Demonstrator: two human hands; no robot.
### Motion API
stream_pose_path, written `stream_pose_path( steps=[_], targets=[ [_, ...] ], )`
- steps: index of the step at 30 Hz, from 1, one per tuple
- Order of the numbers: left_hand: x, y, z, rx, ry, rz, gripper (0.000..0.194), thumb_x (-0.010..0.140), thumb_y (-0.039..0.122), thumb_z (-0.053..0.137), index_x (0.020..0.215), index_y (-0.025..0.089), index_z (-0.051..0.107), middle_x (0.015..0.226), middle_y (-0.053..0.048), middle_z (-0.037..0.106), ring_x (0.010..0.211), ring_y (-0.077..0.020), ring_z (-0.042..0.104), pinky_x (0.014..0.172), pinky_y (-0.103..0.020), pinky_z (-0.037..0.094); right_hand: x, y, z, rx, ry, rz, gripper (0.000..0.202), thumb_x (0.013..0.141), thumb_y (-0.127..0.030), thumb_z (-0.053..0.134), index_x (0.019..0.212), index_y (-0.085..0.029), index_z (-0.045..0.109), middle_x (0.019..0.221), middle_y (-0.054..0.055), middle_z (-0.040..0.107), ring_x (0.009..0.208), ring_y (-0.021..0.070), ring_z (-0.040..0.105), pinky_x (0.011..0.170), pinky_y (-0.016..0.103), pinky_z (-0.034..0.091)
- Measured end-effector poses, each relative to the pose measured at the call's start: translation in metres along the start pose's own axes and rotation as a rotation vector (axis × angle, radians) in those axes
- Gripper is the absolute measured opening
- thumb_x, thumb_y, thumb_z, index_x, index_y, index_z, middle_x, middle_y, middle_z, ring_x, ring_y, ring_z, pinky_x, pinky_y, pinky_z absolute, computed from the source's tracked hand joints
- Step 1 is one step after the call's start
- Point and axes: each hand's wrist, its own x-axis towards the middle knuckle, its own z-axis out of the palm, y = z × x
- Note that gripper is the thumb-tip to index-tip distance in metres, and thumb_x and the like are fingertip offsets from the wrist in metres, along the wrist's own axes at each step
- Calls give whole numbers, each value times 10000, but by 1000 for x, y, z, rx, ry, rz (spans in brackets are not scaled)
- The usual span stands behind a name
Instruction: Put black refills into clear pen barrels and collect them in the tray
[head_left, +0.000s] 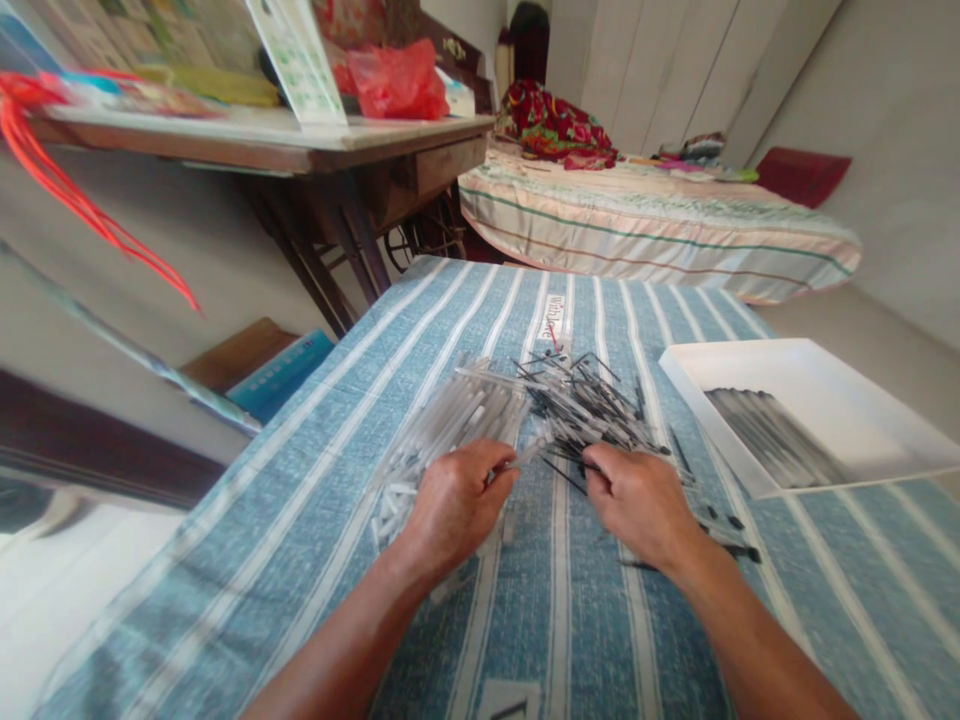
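My left hand [461, 495] is closed in a pinch on a slim clear plastic tube [529, 452], which points right toward the middle of the table. Beneath and beyond that hand lies a pile of translucent plastic tubes [469, 410]. My right hand [641, 500] has its fingers curled at the near edge of a tangled heap of thin black sticks [592, 400], some with dark knobbed ends. Whatever its fingertips grip is hidden. A few black-ended pieces [731, 520] lie just right of that wrist.
A white open box [862, 400] at the right holds a row of dark-ended clear tubes [772, 435]. Blue striped cloth [315, 560] covers the table. A wooden desk [420, 165] with a red plastic bag [397, 80] stands back left; a bed [660, 220] is behind.
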Motion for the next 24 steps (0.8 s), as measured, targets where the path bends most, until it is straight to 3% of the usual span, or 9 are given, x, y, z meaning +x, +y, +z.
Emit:
stream_pose_path(
  steps=[9,18,24],
  targets=[
    [0,1,0,21,-14,50,145,820,194,516,853,157,652,752,-44,640,716,-159,596,622,-234,420,-4,13,-2,-125,217,-51,183,824,-128,463,751,-186,620,623,21,643,576,172,573,631,278,320],
    [-1,7,0,52,-127,79,170,842,208,482,812,156,641,755,-36,616,717,-143,577,622,-222,402,-5,8,-5,-152,269,-128,220,842,-100,451,727,-176,623,598,23,611,579,166,537,635,289,306],
    [-1,11,-4,-50,-206,59,149,807,174,499,733,146,626,703,-14,584,657,-120,543,586,-210,374,-4,6,-5,-140,385,-184,234,855,-101,458,719,-164,637,568,25,578,566,171,497,621,297,308]
  ],
)
